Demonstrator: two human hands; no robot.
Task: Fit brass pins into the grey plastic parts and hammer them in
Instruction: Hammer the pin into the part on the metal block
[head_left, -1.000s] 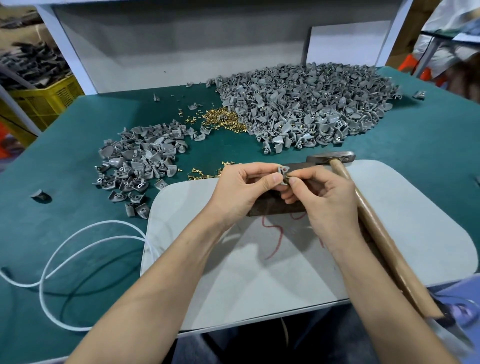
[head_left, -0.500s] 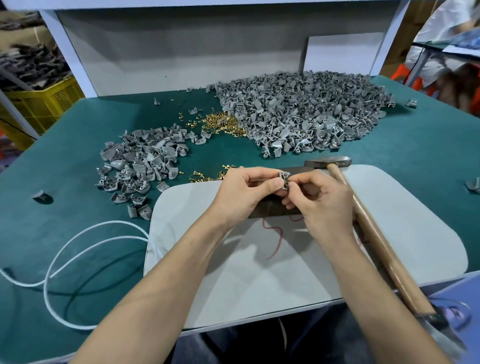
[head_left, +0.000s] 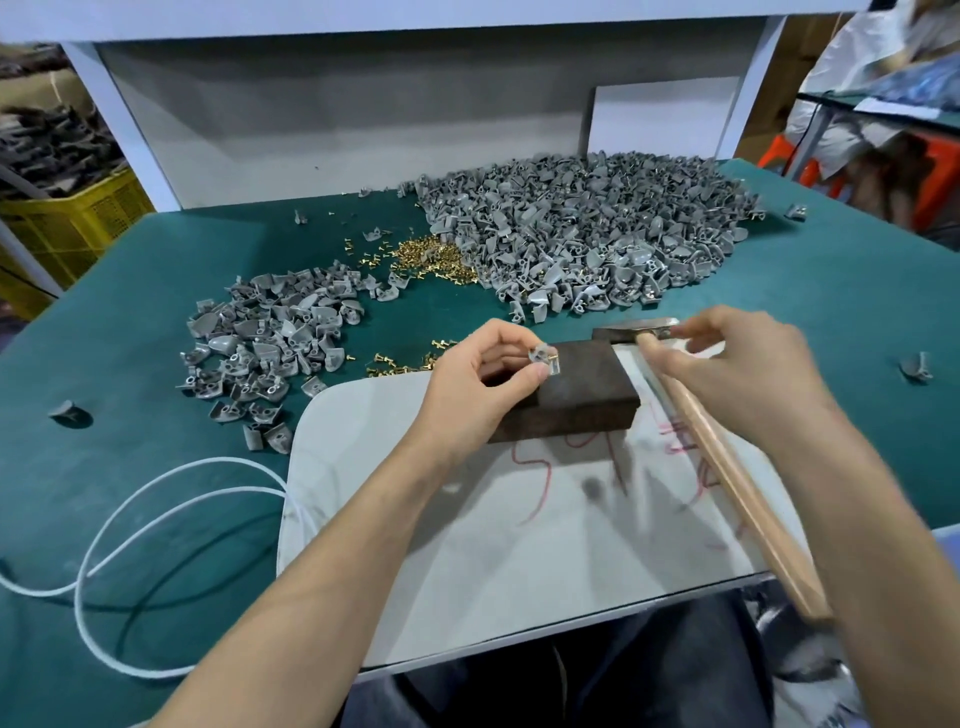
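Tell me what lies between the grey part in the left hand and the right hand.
The head view shows the dark block and the hammer head between the grey part, pinched by the left hand, and the right hand.

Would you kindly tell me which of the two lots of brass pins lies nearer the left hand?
The thin scatter at the white board's far edge, just left of the left hand; the denser heap lies farther back, against the big grey pile.

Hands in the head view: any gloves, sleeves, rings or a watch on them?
None visible. The left hand and right hand are ungloved, no ring showing; the left forearm and right forearm are bare to the frame edge: no sleeve, watch or band.
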